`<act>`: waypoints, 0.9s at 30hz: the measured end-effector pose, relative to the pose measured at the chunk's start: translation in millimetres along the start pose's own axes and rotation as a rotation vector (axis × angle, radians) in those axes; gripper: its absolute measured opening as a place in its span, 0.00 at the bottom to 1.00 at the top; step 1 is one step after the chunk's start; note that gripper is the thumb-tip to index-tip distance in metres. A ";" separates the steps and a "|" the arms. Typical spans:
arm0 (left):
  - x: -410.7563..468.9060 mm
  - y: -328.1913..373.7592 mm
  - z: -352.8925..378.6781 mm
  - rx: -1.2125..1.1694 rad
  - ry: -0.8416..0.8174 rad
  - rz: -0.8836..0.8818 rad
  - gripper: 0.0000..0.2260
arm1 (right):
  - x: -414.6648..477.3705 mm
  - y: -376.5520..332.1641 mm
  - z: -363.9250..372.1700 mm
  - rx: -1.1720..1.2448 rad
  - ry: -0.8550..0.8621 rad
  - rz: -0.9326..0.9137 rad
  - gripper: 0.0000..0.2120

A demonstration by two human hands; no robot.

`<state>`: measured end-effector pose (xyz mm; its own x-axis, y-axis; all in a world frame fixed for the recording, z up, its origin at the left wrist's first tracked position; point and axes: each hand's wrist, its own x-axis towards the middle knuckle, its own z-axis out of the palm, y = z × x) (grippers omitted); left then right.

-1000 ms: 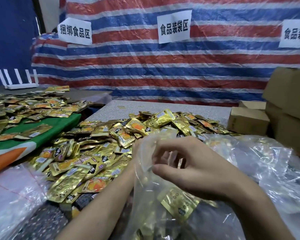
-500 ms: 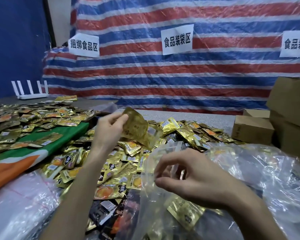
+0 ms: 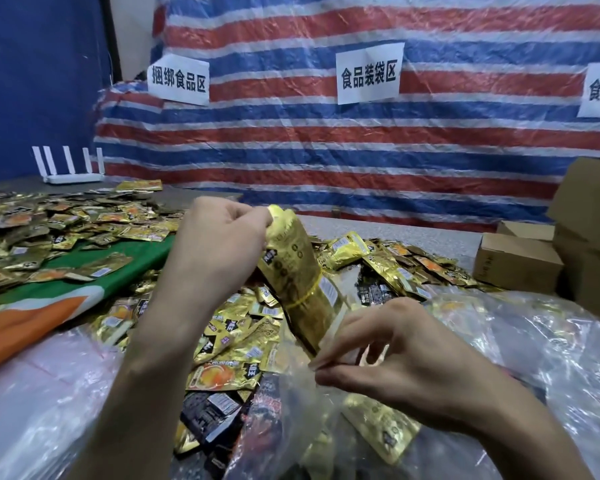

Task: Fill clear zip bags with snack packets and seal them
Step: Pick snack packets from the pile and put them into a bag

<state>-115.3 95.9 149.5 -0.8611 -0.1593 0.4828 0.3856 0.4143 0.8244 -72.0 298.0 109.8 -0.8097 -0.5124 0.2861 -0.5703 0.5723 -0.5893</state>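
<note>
I'm holding a banded bundle of gold packets at the bag's mouth.

My left hand (image 3: 219,244) is gripping the top end of the bundle (image 3: 291,261), which is tilting down to the right, its lower end sitting at the mouth of the clear zip bag (image 3: 302,393). My right hand (image 3: 406,355) is pinching the bag's rim between thumb and fingertips, just beside the bundle. One gold packet (image 3: 381,427) is lying inside the bag; loose packets (image 3: 392,265) are covering the table behind.

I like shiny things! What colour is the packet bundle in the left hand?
The bundle is shiny gold, with a yellow band; head view.
</note>
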 end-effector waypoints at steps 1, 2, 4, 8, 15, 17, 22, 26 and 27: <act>-1.1 0.0 3.2 0.073 0.008 0.013 0.21 | 0.3 0.7 0.3 -0.001 0.007 -0.007 0.03; -1.8 -0.5 6.4 0.132 0.014 0.021 0.19 | 0.6 1.0 0.6 -0.007 0.015 -0.016 0.03; -4.1 -0.1 13.1 0.203 0.002 0.016 0.16 | 0.8 0.2 1.3 -0.032 0.043 -0.056 0.03; -7.3 -3.1 30.2 0.296 -0.213 0.003 0.15 | 1.2 -2.8 1.3 -0.032 0.154 -0.140 0.04; -5.3 -5.7 27.7 0.270 -0.292 0.029 0.18 | -3.6 0.7 -5.7 -0.036 0.139 -0.018 0.04; -2.5 -4.3 21.9 0.148 -0.341 -0.016 0.17 | -5.1 1.9 -10.4 -0.035 0.145 0.004 0.07; 14.3 -15.7 13.7 -0.218 -0.393 -0.030 0.11 | -9.2 0.7 -18.9 -0.022 0.115 0.055 0.06; 41.9 -52.7 38.0 -0.124 -0.158 -0.012 0.05 | -9.6 -0.1 -19.7 -0.025 0.114 0.070 0.09; 48.6 -67.4 49.5 -0.044 -0.102 -0.011 0.06 | -9.3 0.0 -19.7 -0.025 0.117 0.078 0.09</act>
<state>-199.6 104.6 102.8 -0.8938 -0.0705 0.4428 0.3880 0.3732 0.8427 -67.2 315.3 122.0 -0.8617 -0.3883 0.3267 -0.5067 0.6241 -0.5948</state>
